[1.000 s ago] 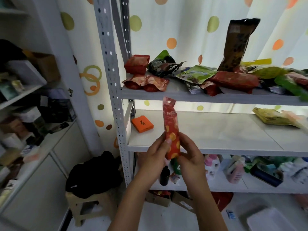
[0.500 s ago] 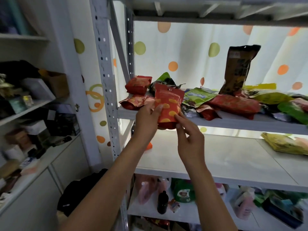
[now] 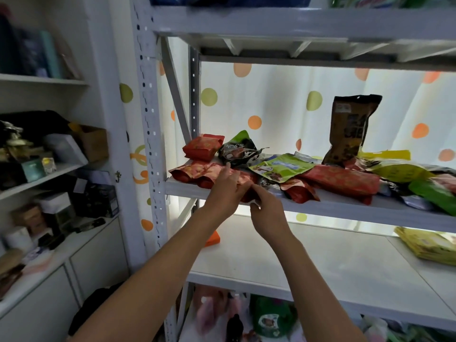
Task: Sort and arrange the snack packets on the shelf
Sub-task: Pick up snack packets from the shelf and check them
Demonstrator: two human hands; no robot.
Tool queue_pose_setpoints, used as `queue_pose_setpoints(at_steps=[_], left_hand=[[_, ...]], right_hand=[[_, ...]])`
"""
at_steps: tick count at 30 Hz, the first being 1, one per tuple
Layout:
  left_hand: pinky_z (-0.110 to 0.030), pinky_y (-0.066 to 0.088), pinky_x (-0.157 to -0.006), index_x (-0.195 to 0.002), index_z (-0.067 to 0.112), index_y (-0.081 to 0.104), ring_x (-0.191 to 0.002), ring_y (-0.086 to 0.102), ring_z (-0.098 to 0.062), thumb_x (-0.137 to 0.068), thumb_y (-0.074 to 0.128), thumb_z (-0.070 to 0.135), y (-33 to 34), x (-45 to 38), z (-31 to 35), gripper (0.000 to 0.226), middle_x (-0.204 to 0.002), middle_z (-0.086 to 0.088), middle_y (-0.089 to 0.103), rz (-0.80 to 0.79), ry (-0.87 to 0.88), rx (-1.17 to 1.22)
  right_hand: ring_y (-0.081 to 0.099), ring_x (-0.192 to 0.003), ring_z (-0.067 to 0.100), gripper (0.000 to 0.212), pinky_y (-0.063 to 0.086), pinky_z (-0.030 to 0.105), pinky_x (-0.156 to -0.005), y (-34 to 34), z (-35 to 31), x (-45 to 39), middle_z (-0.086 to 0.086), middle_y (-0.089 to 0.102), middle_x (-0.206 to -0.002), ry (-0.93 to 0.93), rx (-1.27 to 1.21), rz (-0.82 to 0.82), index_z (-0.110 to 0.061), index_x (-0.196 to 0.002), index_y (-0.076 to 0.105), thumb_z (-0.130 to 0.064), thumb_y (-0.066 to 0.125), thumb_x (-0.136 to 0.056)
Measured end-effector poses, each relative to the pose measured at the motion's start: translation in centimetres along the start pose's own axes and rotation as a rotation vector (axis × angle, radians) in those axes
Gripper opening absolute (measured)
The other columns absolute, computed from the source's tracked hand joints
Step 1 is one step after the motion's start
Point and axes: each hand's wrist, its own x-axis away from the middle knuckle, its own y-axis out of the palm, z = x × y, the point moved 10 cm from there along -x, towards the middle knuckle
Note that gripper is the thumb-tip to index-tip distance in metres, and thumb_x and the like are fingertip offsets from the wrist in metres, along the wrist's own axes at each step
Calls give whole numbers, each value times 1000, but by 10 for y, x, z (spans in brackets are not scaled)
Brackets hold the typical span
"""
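Head: two hands (image 3: 225, 193), one red packet (image 3: 244, 180).

Bright backlight through the curtain (image 3: 271, 107), dim foreground, warped edges

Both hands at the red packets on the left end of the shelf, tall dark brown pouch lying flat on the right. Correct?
Not quite. In the head view the tall dark brown pouch stands upright on the right, not flat. The rest holds: left hand and right hand are both at the red packets on the left end of the shelf.
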Motion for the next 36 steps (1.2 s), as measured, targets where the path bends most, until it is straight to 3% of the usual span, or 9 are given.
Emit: queue_pose_setpoints(at_steps=[5,8,13,18,21,28,31,34,36], left_hand=[[-37,40,-94,-114,10,62,-113,50,-27,-102,42,33,14,-10,15,32,-119,-12,60,-78,153,-121],[-41,46,-92,-117,11,63,-110,55,-29,-99,47,15,8,-15,28,24,-118,-12,63,-17,218,-226],[-39,52,-89,-127,23,59,-115,59,-26,-91,50,4,23,-18,36,42,-126,-6,62,-21,290,-283],[-33,48,-72,-121,19,59,-105,61,-27,-91,52,10,25,-22,34,32,-117,-5,64,49,291,-350],[-30,39,-66,-119,17,59,-100,61,-28,-92,49,10,23,-23,34,30,-114,-5,64,50,300,-333],[-34,41,-64,-114,11,62,-91,59,-34,-89,47,4,25,-20,23,30,-106,-12,61,28,366,-85],[-39,50,-80,-123,10,60,-105,58,-33,-94,46,8,25,-22,19,33,-119,-12,61,-3,359,-3],[-33,42,-97,-134,11,55,-129,46,-27,-101,44,16,18,-19,15,35,-136,-9,55,27,341,39],[-30,33,-108,-138,9,52,-141,34,-23,-102,43,17,10,-13,17,38,-143,-8,50,47,322,130]], right_hand=[[61,-112,27,46,39,21,-87,-20,8,-8,10,68,-121,-10,102,11,-10,-126,64,9,46,-89],[59,-102,30,36,44,30,-76,-46,5,-16,9,71,-108,-86,309,145,-11,-113,71,4,52,-87],[54,-105,31,28,43,35,-83,-39,26,-32,8,69,-104,-40,714,33,-11,-104,72,0,58,-82],[57,-68,28,19,46,30,-61,-44,28,-44,3,66,-62,-121,816,139,-14,-64,73,0,81,-57],[54,-69,29,16,41,30,-61,-57,20,-48,2,65,-61,-150,742,225,-15,-67,70,-1,76,-64],[62,-88,29,18,38,27,-69,-77,7,-62,10,73,-95,-24,314,365,-10,-101,75,-10,59,-93],[61,-86,16,20,39,20,-70,-90,10,-55,5,73,-97,111,78,466,-9,-107,74,-11,57,-95],[63,-88,12,19,40,4,-67,-98,12,-33,0,71,-94,203,-117,584,-8,-106,75,-11,59,-96],[65,-88,6,17,45,5,-73,-100,13,-14,-6,71,-92,241,-276,680,-11,-105,75,-12,60,-96]])
